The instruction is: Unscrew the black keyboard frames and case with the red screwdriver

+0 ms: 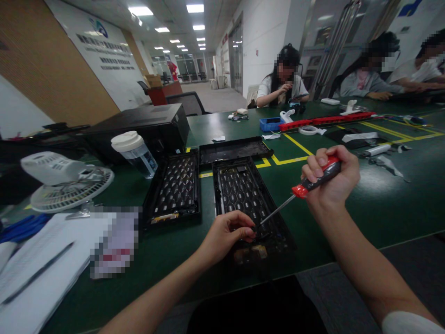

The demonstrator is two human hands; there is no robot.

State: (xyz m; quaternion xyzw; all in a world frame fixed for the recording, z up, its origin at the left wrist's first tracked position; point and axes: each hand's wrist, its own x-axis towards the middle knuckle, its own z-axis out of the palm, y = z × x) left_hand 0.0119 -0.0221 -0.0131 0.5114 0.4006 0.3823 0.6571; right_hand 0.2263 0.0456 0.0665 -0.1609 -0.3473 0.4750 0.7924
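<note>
Red-and-black screwdriver [310, 183] fills the clenched right hand [333, 185], seemingly working a black rectangular casing [240, 191] towards eight o'clock; the pinched left hand [230, 231], hold unclear, should brace next.

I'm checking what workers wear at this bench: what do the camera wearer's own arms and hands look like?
The left hand and right hand are bare, with no gloves. I see no watch or bracelet on either wrist. A plain white sleeve shows on the right arm at the picture's bottom edge; no sleeve shows on the left.
</note>
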